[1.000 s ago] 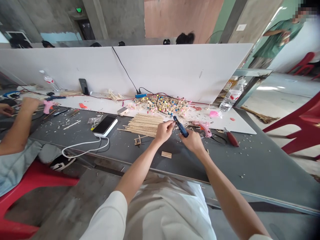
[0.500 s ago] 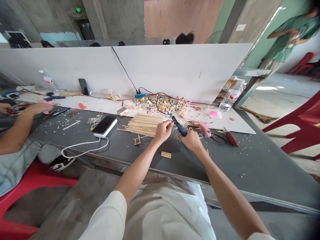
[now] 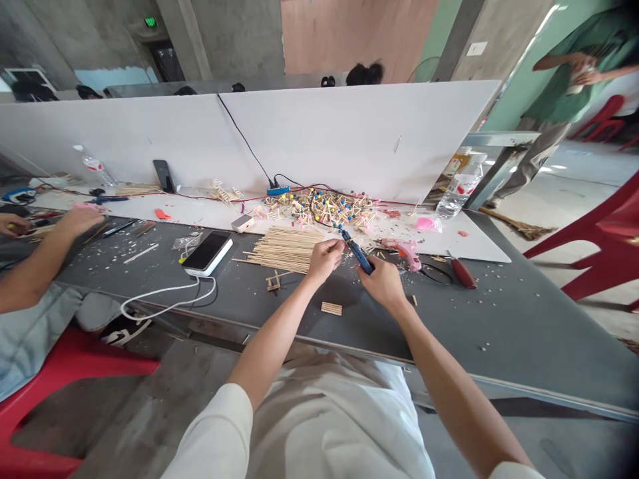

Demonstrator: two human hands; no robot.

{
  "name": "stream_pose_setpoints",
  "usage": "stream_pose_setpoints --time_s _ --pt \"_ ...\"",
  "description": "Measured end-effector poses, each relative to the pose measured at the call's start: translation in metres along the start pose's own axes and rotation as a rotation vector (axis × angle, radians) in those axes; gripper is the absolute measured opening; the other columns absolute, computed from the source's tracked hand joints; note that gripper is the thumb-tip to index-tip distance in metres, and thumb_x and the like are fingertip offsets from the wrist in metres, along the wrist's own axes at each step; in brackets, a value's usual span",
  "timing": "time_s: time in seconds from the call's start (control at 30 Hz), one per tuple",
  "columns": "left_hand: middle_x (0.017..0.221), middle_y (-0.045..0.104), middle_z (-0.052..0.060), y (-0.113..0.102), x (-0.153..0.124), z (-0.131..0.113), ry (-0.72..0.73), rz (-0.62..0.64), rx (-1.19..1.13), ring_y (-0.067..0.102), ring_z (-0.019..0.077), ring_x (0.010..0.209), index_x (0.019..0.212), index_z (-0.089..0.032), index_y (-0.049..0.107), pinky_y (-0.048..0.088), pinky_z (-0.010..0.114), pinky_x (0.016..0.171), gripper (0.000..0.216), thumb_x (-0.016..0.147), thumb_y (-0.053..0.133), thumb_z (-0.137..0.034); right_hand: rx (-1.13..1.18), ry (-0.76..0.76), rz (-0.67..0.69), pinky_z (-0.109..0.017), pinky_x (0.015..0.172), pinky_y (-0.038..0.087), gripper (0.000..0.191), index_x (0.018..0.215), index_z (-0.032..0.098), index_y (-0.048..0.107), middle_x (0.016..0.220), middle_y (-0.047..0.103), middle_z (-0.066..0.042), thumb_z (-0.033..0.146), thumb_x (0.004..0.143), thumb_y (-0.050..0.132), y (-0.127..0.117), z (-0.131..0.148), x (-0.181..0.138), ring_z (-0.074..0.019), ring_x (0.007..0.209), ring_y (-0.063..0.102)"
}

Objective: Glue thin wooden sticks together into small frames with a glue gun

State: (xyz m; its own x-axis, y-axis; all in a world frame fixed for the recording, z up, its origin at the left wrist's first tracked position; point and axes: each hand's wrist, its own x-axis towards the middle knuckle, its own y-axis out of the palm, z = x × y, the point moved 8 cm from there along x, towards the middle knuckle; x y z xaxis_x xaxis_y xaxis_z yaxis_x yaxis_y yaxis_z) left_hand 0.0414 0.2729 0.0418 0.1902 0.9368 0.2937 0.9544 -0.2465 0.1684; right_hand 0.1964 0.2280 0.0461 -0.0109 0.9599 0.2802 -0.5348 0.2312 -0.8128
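Observation:
My left hand (image 3: 325, 258) pinches with thumb and forefinger close to the tool's tip; whatever it holds is too small to make out. In my right hand (image 3: 383, 283) is a dark blue plier-like tool (image 3: 357, 253), its tip pointing away and to the left. Just left of my left hand lies a bundle of thin wooden sticks (image 3: 282, 249). A small stick frame (image 3: 273, 281) rests in front of the bundle. Between my forearms, a little row of short sticks (image 3: 331, 308) lies flat on the grey table (image 3: 449, 332).
Behind my hands is a heap of short sticks with coloured balls (image 3: 334, 207). A pink glue gun (image 3: 409, 253) and a red-handled tool (image 3: 463, 273) lie to the right. Leftward sit a cabled phone-like device (image 3: 208, 253) and a co-worker's arm (image 3: 44, 259). A white partition (image 3: 319, 140) stands behind.
My hands stay nearly in place, with the tool still in the right one. The view has shifted slightly. The standing person at the far right has moved a little.

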Motion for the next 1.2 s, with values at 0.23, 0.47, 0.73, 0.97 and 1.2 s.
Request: stream_pose_setpoints --time_s 0.23,0.47,0.73,0.97,1.2 --pt "0.049 0.025 -0.01 0.003 0.0 0.001 -0.096 0.078 -0.178 0.023 0.004 0.04 0.072 -0.016 0.057 0.022 0.022 0.041 0.051 0.08 0.075 -0.063 0.006 -0.063 -0.061 -0.029 0.075 0.043 0.027 0.101 0.018 0.075 0.093 0.077 -0.011 0.036 0.088 0.06 -0.005 0.001 0.0 -0.0254 0.084 0.068" --pt "0.045 0.032 -0.009 0.001 0.0 -0.008 -0.01 0.08 -0.064 0.033 0.0062 0.038 0.077 -0.015 0.064 0.03 0.023 0.042 0.051 0.082 0.073 -0.065 0.058 -0.008 -0.065 -0.029 0.067 0.038 0.027 0.089 0.019 0.073 0.073 0.071 -0.007 0.042 0.089 0.06 -0.014 -0.002 -0.003 -0.023 0.071 0.064" --pt "0.05 0.042 -0.006 0.0 -0.006 -0.021 0.117 0.017 0.251 0.043 0.0099 0.039 0.086 -0.016 0.065 0.03 0.025 0.044 0.05 0.093 0.059 -0.066 0.038 0.048 0.004 -0.029 0.061 0.032 0.029 0.076 0.021 0.065 0.063 0.063 -0.005 0.046 0.089 0.059 -0.016 -0.004 -0.006 -0.0211 0.062 0.057" --pt "0.055 0.043 -0.003 0.0 -0.011 -0.033 0.245 -0.037 0.44 0.038 0.011 0.051 0.08 -0.015 0.065 0.024 0.027 0.053 0.051 0.097 0.053 -0.063 0.012 0.028 0.02 -0.029 0.062 0.032 0.029 0.076 0.02 0.065 0.064 0.063 -0.005 0.045 0.089 0.06 -0.015 0.002 -0.007 -0.0208 0.062 0.057" --pt "0.055 0.044 -0.003 -0.002 -0.012 -0.033 0.312 -0.073 0.557 0.037 0.0109 0.052 0.08 -0.015 0.064 0.024 0.027 0.056 0.044 0.099 0.052 -0.053 0.025 0.012 0.027 -0.029 0.061 0.032 0.028 0.074 0.021 0.063 0.063 0.061 -0.004 0.045 0.088 0.061 -0.014 0.005 -0.01 -0.0194 0.062 0.054"
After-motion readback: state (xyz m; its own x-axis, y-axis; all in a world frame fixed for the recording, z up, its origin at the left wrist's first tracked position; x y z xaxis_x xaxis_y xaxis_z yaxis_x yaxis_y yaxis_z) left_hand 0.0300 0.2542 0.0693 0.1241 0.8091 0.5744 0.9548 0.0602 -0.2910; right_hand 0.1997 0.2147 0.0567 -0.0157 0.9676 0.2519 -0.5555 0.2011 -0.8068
